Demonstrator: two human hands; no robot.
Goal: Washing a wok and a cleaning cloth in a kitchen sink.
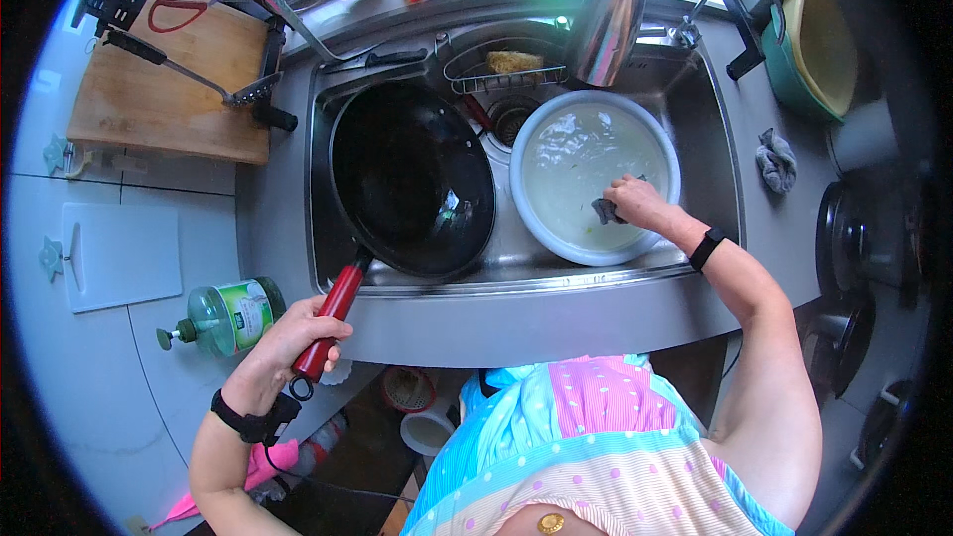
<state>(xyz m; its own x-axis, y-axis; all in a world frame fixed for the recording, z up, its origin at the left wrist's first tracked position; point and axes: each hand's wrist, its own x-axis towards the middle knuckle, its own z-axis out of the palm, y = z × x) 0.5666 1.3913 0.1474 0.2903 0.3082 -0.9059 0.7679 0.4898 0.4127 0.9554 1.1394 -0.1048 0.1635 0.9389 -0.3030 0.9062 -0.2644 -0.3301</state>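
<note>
My left hand [309, 335] is wrapped around the red handle [339, 305] of a black wok [406, 171], which rests tilted in the left part of the steel sink [703, 134]. Over a white plastic basin [523, 197] on the sink's right side, my right hand [636, 201] grips a small grey cloth [609, 211]. Cloudy water [569, 156] fills much of the basin, with small green bits in it. The cloth hangs at the water's surface; whether it dips in cannot be told.
A wire rack [514, 80] with a yellow scourer [514, 62] sits behind the drain [514, 123]. A knife [394, 58] lies at the sink's back rim. A metal cylinder [607, 30] rises behind the basin. Right stand a faucet [685, 33] and a grey rag [776, 161]; left, a pump bottle [231, 316].
</note>
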